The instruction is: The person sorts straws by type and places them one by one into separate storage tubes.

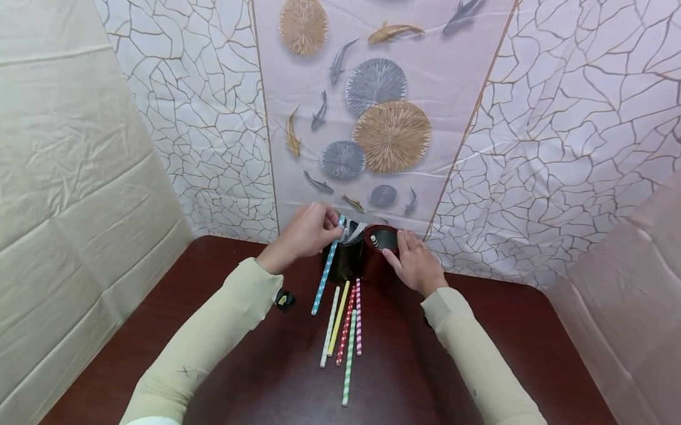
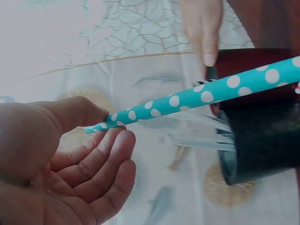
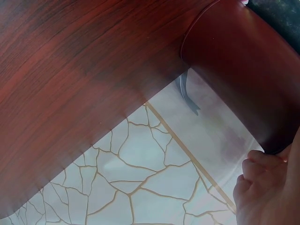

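My left hand (image 1: 308, 231) pinches a blue paper straw with white polka dots (image 1: 324, 281) near its upper end, between thumb and fingers. The straw slants down in front of a black cup (image 1: 347, 263), which holds translucent white plastic pieces (image 2: 204, 143). Right beside it stands a dark red cup (image 1: 375, 270) with a black-and-white striped straw (image 1: 374, 241) inside. My right hand (image 1: 417, 265) grips the red cup's rim, thumb on the near side. In the right wrist view, its curled fingers (image 3: 258, 166) are at the rim.
On the dark wooden table (image 1: 245, 372) before the cups lie several loose straws: whitish (image 1: 330, 325), yellow (image 1: 338, 319), red dotted (image 1: 346, 325), green striped (image 1: 349, 363) and pink striped (image 1: 358, 319). A patterned cloth (image 1: 209, 108) hangs right behind the cups.
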Motion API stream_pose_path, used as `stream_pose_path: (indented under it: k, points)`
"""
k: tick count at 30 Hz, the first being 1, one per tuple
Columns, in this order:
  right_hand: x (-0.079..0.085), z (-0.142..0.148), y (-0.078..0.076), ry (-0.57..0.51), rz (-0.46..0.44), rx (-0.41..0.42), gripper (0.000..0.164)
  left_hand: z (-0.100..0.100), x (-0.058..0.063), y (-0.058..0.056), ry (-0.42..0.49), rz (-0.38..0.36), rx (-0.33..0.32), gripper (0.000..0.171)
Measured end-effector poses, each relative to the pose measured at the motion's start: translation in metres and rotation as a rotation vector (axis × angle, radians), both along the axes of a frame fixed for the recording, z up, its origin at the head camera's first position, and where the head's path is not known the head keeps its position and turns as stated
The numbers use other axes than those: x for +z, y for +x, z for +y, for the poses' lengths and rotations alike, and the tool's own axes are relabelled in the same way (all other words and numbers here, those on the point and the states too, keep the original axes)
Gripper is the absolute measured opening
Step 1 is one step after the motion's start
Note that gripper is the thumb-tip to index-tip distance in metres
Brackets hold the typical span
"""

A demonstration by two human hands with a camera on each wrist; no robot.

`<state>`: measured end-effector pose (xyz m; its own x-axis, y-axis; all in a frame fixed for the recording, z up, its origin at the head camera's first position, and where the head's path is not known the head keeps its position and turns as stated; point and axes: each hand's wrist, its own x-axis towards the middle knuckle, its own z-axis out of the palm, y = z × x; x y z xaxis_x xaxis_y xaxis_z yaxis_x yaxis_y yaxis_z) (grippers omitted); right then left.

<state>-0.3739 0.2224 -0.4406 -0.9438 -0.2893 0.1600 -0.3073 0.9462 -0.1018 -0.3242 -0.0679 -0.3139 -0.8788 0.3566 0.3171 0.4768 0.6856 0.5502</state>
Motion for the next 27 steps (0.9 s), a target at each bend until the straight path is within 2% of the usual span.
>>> stream_pose_path:
  k: [8,15,21,27]
  points:
    - [0.0,0.0,0.0,0.015,0.006,-0.011,0.083,0.017,0.03,0.003,0.043,0.131,0.028,0.011]
    - [0.0,0.001,0.0,0.021,0.01,-0.015,0.084,0.03,0.057,0.003,0.106,0.215,0.043,0.013]
    - [0.0,0.001,0.0,0.02,0.01,-0.005,0.084,0.041,0.071,0.002,0.215,0.265,0.042,0.012]
    - [0.0,0.0,0.0,0.021,0.014,-0.006,0.084,0.051,0.079,0.001,0.288,0.337,0.04,0.014]
